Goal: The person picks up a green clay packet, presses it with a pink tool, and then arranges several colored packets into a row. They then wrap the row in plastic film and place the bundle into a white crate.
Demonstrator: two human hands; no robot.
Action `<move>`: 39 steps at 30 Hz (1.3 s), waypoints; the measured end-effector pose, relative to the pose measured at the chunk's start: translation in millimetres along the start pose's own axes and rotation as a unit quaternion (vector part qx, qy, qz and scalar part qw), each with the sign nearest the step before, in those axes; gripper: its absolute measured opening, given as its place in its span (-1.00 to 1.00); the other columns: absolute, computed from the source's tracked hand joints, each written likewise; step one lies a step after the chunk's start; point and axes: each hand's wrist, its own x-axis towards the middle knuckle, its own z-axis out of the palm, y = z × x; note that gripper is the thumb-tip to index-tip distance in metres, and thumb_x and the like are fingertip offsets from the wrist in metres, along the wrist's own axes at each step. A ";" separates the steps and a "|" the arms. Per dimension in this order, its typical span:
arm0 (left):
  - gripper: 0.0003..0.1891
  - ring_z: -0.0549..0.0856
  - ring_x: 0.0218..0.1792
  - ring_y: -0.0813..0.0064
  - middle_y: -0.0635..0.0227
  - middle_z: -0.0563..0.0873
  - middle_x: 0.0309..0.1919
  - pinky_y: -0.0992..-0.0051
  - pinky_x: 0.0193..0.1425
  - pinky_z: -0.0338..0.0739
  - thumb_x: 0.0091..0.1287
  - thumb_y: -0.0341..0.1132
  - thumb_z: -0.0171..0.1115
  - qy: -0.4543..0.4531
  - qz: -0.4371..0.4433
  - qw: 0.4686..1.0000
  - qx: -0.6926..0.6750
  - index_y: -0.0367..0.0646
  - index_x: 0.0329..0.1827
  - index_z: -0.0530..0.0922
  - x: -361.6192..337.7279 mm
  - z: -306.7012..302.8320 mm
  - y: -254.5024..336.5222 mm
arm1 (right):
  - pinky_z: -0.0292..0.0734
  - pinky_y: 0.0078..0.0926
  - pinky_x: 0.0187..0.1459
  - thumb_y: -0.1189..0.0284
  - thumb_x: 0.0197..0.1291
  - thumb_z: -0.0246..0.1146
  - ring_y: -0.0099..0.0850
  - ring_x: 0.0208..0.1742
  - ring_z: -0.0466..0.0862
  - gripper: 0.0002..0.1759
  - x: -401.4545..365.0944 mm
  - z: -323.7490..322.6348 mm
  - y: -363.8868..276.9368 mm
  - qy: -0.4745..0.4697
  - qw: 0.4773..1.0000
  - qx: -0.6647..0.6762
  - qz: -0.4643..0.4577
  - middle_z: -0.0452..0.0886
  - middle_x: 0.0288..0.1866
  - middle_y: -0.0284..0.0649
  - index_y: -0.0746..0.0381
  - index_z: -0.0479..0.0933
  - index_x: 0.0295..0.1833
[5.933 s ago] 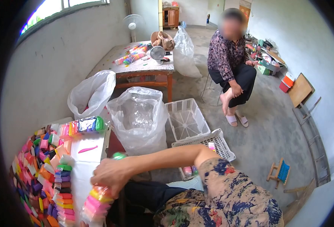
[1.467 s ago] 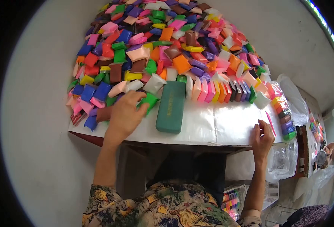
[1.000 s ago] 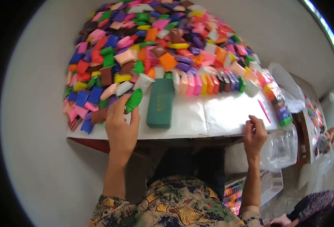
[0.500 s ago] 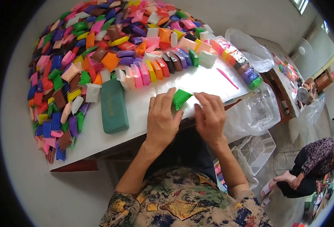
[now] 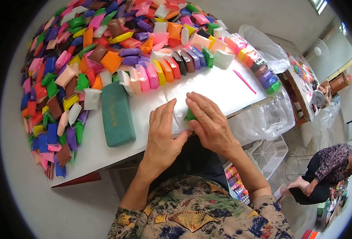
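My left hand (image 5: pixel 163 133) and my right hand (image 5: pixel 206 119) meet over the near edge of the white table (image 5: pixel 220 85). Between them they press a small green packet (image 5: pixel 189 116), mostly hidden under my right fingers. Beyond the hands stands a row of upright coloured packets (image 5: pixel 164 69). Behind that lies a big heap of coloured packets (image 5: pixel 84 47). A dark green case (image 5: pixel 117 113) lies flat just left of my left hand.
A wrapped strip of coloured packets (image 5: pixel 257 67) and a pink stick (image 5: pixel 244 81) lie at the table's right end. Clear plastic bags (image 5: pixel 263 119) hang beside the table, with white baskets (image 5: pixel 265 153) below. Another person (image 5: pixel 329 171) sits at lower right.
My left hand picked a green packet from the heap and brought it to the table's near edge. My right hand has now closed over it, hiding most of it.
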 end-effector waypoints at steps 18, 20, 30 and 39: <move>-0.83 0.57 0.06 0.09 0.10 0.59 -0.02 0.26 0.15 0.47 0.22 -0.52 0.31 0.044 0.021 0.999 0.014 -0.31 -0.14 0.60 1.5 6.4 -3.3 | -0.14 0.21 0.53 0.29 0.17 0.30 -0.14 0.55 0.29 -0.27 -12.2 -3.5 3.5 -0.064 0.995 -0.077 0.000 0.35 0.50 -0.09 0.31 0.32 0.44; -0.85 0.57 0.06 0.09 0.10 0.59 -0.03 0.25 0.15 0.45 0.23 -0.51 0.30 0.052 0.018 0.998 0.011 -0.30 -0.16 0.61 1.4 8.5 -2.8 | -0.19 0.22 0.55 0.32 0.14 0.32 -0.14 0.55 0.29 -0.26 -16.6 -2.4 8.8 -0.058 0.996 -0.061 -0.016 0.35 0.50 -0.10 0.30 0.33 0.44; -0.86 0.56 -0.05 0.06 0.07 0.57 -0.06 0.20 0.06 0.47 0.18 -0.58 0.27 0.069 0.046 0.996 0.027 -0.34 -0.19 0.59 4.0 11.5 -5.2 | -0.12 0.12 0.57 0.32 0.17 0.29 -0.12 0.54 0.32 -0.34 -19.2 5.1 14.9 -0.046 0.998 -0.043 -0.025 0.39 0.47 -0.10 0.29 0.40 0.39; -0.88 0.57 -0.04 0.08 0.11 0.59 -0.10 0.22 0.05 0.47 0.20 -0.58 0.27 0.073 0.056 0.994 0.054 -0.33 -0.20 0.60 4.7 15.6 -4.4 | -0.12 0.12 0.56 0.24 0.26 0.26 -0.15 0.55 0.29 -0.38 -16.1 1.1 15.7 -0.050 0.998 -0.035 -0.033 0.39 0.46 -0.10 0.28 0.40 0.38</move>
